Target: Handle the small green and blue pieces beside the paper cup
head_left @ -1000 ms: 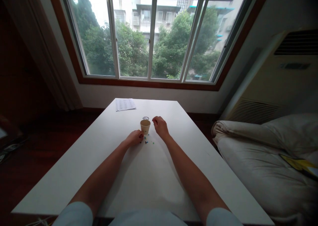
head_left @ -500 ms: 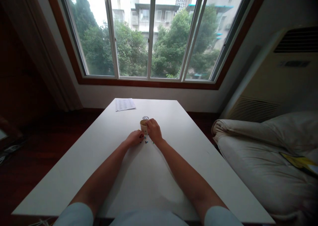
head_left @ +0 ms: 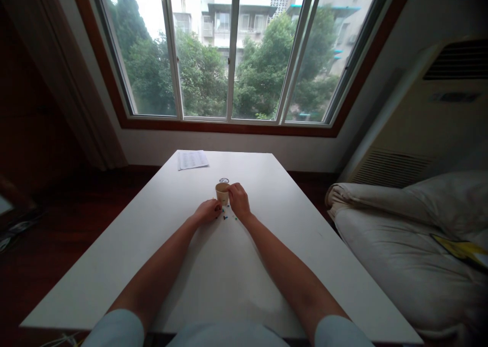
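The left sleeve (head_left: 119, 329) at 7 o'clock and the right sleeve (head_left: 338, 331) at 5 o'clock are short, plain and pale blue-grey. The shirt front (head_left: 226, 336) at 6 o'clock matches. The left hand (head_left: 208, 211) and right hand (head_left: 239, 200) are bare.

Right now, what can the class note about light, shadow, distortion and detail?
Head view: the window is brightest, the curtain dim; head view: a soft shadow lies on the table beside the left forearm; head view: the window's sides splay outward; head view: the small pieces look too tiny to make out.
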Demonstrator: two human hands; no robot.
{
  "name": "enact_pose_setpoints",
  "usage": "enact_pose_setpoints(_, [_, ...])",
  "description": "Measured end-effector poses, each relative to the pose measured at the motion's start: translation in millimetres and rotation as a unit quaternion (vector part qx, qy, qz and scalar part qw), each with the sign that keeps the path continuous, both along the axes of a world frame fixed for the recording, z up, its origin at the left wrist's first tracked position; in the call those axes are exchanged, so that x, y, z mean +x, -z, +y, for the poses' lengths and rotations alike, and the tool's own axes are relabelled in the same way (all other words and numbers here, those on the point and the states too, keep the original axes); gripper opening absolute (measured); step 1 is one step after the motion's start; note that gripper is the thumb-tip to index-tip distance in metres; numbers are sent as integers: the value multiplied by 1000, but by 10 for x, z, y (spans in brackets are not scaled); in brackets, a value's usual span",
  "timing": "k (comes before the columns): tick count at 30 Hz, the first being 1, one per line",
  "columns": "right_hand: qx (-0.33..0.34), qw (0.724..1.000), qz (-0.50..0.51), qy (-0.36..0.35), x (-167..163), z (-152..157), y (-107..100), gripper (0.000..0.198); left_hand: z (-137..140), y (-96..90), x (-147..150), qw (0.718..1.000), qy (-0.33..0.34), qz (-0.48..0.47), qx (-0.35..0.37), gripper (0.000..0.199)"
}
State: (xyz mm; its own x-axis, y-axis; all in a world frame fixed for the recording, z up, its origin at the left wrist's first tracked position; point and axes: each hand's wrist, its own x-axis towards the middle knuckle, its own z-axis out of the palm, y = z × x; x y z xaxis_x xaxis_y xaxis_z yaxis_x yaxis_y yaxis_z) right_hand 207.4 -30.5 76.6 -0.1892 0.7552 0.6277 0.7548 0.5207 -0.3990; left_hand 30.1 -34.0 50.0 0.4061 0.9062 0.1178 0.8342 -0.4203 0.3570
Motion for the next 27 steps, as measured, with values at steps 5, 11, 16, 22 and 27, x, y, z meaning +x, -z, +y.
enact_pose_setpoints(5, [24, 1000, 4, -2, -77, 57, -67, 25, 13, 29, -6, 1000, -8, -3, -3, 12])
enact_pose_setpoints(11, [10, 999, -41, -11, -150, 171, -41, 23, 2, 81, 10, 999, -32, -8, 13, 14])
enact_pose_setpoints(16, [-12, 997, -68, -21, -135, 203, -56, 24, 2, 117, 40, 999, -44, -13, 22, 15])
enact_pose_setpoints(22, [14, 998, -57, -29, -7, 83, -162, 22, -18, 102, 71, 998, -60, -13, 18, 15])
enact_pose_setpoints(27, [21, 997, -69, -30, 285, -63, -30, 27, -57, 121, 153, 997, -71, -17, 32, 13])
